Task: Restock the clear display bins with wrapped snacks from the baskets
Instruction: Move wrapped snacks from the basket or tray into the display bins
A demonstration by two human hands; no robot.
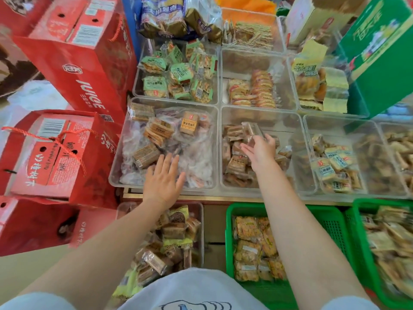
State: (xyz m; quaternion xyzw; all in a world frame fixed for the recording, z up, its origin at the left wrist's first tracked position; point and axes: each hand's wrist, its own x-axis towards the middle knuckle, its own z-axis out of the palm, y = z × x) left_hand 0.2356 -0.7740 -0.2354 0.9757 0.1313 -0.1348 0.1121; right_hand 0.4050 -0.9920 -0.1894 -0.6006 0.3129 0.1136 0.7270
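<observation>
My left hand reaches with straight, spread fingers over the near edge of a clear display bin. That bin holds a crumpled plastic bag and several brown wrapped snacks. My right hand is over the neighbouring clear bin and holds a clear-wrapped brown snack in its fingers, above a heap of the same brown snacks. Below the counter stand a green basket with yellow-orange wrapped snacks and a clear tub of mixed wrapped cakes.
Red juice cartons are stacked at the left, close to the bins. A second green basket of snacks stands at the right. More clear bins with green, orange and yellow packs fill the back rows. A green carton stands at the back right.
</observation>
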